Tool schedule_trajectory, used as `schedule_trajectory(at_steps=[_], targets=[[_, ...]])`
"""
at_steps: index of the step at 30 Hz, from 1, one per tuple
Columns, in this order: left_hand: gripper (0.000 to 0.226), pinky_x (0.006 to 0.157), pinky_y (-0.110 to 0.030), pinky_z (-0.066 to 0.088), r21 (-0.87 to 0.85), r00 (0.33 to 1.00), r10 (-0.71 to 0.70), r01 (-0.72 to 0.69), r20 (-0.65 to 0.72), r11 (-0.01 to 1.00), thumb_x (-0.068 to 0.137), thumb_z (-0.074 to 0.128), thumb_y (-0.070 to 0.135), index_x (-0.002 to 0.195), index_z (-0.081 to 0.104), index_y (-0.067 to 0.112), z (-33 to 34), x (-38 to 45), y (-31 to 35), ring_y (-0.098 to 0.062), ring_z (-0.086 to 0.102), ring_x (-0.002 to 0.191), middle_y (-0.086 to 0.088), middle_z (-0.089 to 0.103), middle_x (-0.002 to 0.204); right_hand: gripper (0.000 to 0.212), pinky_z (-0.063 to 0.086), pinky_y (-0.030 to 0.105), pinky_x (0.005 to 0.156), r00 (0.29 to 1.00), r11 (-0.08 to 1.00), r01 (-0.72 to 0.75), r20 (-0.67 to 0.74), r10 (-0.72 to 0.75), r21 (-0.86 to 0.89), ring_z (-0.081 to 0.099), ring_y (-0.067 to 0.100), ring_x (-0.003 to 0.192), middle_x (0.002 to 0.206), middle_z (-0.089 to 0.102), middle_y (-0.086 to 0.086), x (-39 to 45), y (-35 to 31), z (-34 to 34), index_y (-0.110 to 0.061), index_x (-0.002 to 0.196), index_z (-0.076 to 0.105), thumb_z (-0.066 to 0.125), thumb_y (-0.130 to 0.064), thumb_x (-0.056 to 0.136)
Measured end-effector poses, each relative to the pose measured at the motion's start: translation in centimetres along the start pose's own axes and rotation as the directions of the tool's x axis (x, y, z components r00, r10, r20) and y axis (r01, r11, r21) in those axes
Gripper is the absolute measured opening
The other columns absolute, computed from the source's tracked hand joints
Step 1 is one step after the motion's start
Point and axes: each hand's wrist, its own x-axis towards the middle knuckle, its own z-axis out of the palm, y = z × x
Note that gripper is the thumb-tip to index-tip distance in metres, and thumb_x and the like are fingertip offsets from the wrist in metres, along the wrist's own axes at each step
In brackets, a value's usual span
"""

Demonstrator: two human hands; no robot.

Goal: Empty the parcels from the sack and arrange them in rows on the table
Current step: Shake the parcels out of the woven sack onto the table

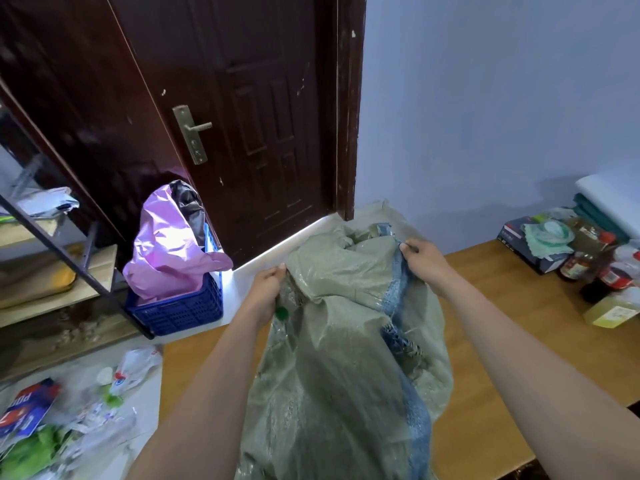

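Note:
A grey-green woven sack (339, 358) with a blue stripe down one side lies bunched on the wooden table (512, 327), its far end lifted. My left hand (268, 292) grips the sack's left edge. My right hand (424, 259) pinches its upper right edge by the blue stripe. A small green round thing (281, 312) shows just below my left hand. No parcel is visible; whatever the sack holds is hidden by the fabric.
Bottles and jars (602, 275) and a dark box (530, 242) crowd the table's far right. A blue crate (180, 310) with pink plastic stands by the dark door (242, 116). A shelf rack (52, 265) is at left, litter (69, 417) on the floor.

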Motion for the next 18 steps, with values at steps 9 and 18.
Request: schedule_trajectory(at_steps=[9, 18], targets=[[0.040, 0.078, -0.038, 0.052, -0.229, 0.977, -0.104, 0.146, 0.183, 0.962, 0.077, 0.043, 0.009, 0.107, 0.068, -0.002, -0.1, -0.3, 1.0, -0.033, 0.064, 0.082, -0.019, 0.068, 0.091, 0.029, 0.029, 0.031, 0.059, 1.000, 0.999, -0.018, -0.005, 0.018, 0.034, 0.040, 0.020, 0.061, 0.069, 0.043, 0.008, 0.4, -1.2, -0.1, -0.010, 0.082, 0.050, 0.041, -0.027, 0.104], [0.043, 0.088, -0.032, 0.054, 0.122, 0.950, -0.071, 0.035, 0.305, 0.992, 0.089, 0.065, 0.046, 0.110, 0.072, 0.010, -0.1, -0.5, 0.4, -0.026, 0.070, 0.102, -0.008, 0.075, 0.104, 0.031, 0.025, 0.032, 0.059, 0.999, 0.999, -0.019, 0.051, 0.017, 0.039, 0.038, 0.019, 0.064, 0.073, 0.042, 0.009, -0.5, -1.4, 1.0, -0.003, 0.085, 0.053, 0.042, -0.024, 0.105]])
